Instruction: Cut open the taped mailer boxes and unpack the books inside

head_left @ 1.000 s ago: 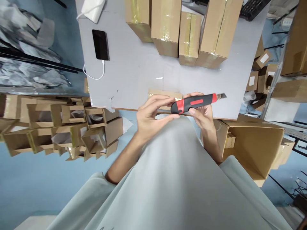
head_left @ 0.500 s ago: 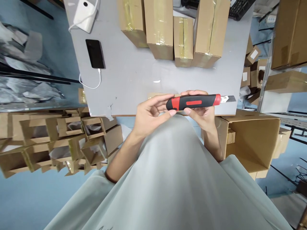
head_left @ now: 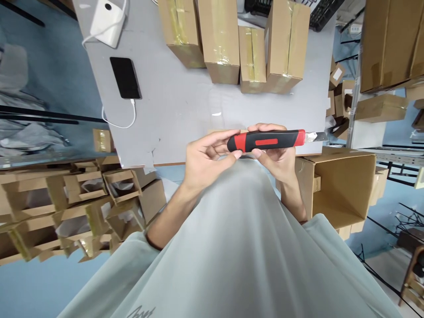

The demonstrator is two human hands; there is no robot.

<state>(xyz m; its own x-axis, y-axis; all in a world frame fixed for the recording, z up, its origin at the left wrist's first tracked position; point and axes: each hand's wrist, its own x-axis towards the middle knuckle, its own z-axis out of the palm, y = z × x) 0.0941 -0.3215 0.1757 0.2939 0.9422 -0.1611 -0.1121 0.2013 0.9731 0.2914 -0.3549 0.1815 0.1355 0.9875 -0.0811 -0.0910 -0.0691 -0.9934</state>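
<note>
A black and red utility knife (head_left: 266,141) lies level across both hands, close to my body at the table's near edge. Its metal blade is out and points right. My left hand (head_left: 208,157) pinches the rounded butt end, thumb below and fingers behind. Round the middle of the handle, my right hand (head_left: 276,159) is closed, with the thumb in front and the fingers behind it. Partly hidden behind the hands is a piece of brown cardboard on the table's edge.
Several taped cardboard boxes (head_left: 221,48) stand on the grey table (head_left: 172,110). A black phone (head_left: 125,77) on a white cable and a white power bank (head_left: 107,22) lie at left. Open boxes (head_left: 76,194) are stacked at lower left; a large open carton (head_left: 344,190) stands at right.
The view has turned slightly, so the table and boxes sit a little differently. Both hands keep the same hold on the utility knife, which has hardly moved.
</note>
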